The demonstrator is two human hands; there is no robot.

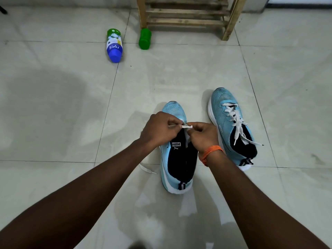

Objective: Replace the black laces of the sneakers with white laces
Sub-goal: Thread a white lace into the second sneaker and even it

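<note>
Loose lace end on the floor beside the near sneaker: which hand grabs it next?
Left, likely. The loose lace end lies left of the near sneaker, on the side of the left hand; the right hand would have to cross the shoe. Both pinch the white lace.

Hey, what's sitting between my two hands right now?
In the head view, a short stretch of white lace spans the gap between the left hand and the right hand; both pinch it above the nearer sneaker.

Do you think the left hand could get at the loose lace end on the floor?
Probably yes: the lace end lies uncovered beside the near sneaker, though the left hand is busy pinching the white lace.
</note>
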